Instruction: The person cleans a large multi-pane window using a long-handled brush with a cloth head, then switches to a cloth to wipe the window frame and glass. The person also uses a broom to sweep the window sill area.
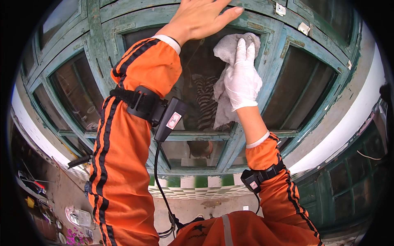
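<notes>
My right hand (pixel 243 78), in a thin white glove, presses a grey cloth (pixel 226 50) flat against the upper right part of a window pane (pixel 197 58). The cloth hangs down below the hand along the pane's right side. My bare left hand (pixel 201 18) is raised with fingers spread at the top rail of the same green wooden window frame (pixel 147 20). It holds nothing; its fingertips are cut off by the picture's top edge. The frame's paint is worn and peeling. A striped item and reflections show in the glass.
Further panes stand left and right. Below is a green-and-white tiled wall (pixel 201 181). A green door (pixel 344 181) is at lower right. Pink flowers (pixel 75 236) and a clear plastic container (pixel 83 217) lie at lower left. A black cable (pixel 156 172) hangs from my left forearm.
</notes>
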A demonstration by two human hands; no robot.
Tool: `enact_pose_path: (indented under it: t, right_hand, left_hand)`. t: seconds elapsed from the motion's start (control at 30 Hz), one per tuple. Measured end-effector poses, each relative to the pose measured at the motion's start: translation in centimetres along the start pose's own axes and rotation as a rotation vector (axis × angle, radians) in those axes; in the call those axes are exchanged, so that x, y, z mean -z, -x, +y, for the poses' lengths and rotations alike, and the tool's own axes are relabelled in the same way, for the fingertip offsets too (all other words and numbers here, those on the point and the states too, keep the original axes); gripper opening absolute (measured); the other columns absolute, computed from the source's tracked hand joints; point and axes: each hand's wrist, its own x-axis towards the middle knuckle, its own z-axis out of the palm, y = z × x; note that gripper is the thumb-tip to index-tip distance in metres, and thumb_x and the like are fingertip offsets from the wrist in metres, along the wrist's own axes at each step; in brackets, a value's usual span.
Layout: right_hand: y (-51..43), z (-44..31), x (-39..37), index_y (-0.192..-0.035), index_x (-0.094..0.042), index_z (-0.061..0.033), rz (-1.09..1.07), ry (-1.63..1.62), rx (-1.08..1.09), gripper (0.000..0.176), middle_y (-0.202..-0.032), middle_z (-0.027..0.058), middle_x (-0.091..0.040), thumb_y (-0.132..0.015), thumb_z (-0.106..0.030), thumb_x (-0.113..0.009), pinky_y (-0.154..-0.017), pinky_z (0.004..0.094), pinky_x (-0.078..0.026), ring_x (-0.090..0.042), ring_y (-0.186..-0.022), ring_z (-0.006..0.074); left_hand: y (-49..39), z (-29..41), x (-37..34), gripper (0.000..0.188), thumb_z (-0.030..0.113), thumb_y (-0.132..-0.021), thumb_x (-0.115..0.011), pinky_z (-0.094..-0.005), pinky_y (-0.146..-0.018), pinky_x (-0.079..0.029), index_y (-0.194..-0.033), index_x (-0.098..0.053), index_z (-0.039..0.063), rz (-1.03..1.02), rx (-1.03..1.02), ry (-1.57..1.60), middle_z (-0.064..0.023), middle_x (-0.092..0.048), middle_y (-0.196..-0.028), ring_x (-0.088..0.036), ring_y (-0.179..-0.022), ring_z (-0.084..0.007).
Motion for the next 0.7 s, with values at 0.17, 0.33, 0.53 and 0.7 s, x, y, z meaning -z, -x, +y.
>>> enact_pose_path:
  t: [0.17,0.33,0.53,0.7]
  right_hand:
    - [-0.8,-5.5,-2.2,-0.15,-0.043,-0.0061,-0.034,0.041,0.173,0.059,-0.15,0.0268,-0.046,-0.092,-0.009,-0.054,-0.067,0.0446,-0.061,-0.073,-0.086,0.0363]
    - [-1.2,-6.8,-3.3,-0.14,-0.056,-0.0095,0.024,0.007,0.482,0.05,-0.136,0.0194,-0.059,-0.09,-0.01,-0.057,-0.063,0.0431,-0.06,-0.073,-0.082,0.0309]
    - [-0.9,1.1,1.2,-0.149,-0.052,-0.0201,-0.015,0.052,0.216,0.06,-0.153,0.0137,-0.051,-0.09,-0.01,-0.056,-0.082,0.0429,-0.059,-0.072,-0.098,0.0333]
    - [-0.7,1.4,1.7,-0.155,-0.04,-0.0161,-0.049,-0.014,0.053,0.068,-0.159,0.016,-0.043,-0.089,-0.012,-0.061,-0.085,0.0436,-0.058,-0.071,-0.099,0.0366]
  left_hand:
    - [-0.7,-1.1,-1.1,0.059,0.033,-0.104,-0.045,-0.0618,-0.122,-0.02,-0.155,-0.04,0.005,-0.012,-0.075,-0.029,-0.0279,-0.038,-0.158,-0.031,-0.148,-0.05]
    - [-1.0,-1.6,-1.2,0.06,0.032,-0.102,-0.049,-0.0607,-0.12,-0.026,-0.154,-0.042,0.004,-0.01,-0.075,-0.095,-0.0279,-0.044,-0.153,-0.038,-0.143,-0.049]
    - [-1.2,-1.3,-0.1,0.051,0.025,-0.101,-0.048,-0.0623,-0.122,-0.024,-0.146,-0.05,0.0,-0.039,-0.085,-0.031,-0.0281,-0.046,-0.152,-0.039,-0.143,-0.0483]
    - [-0.4,-1.6,1.0,0.051,0.02,-0.096,-0.051,-0.065,-0.122,-0.021,-0.143,-0.052,0.0,-0.052,-0.298,-0.067,-0.0241,-0.045,-0.156,-0.034,-0.148,-0.0491]
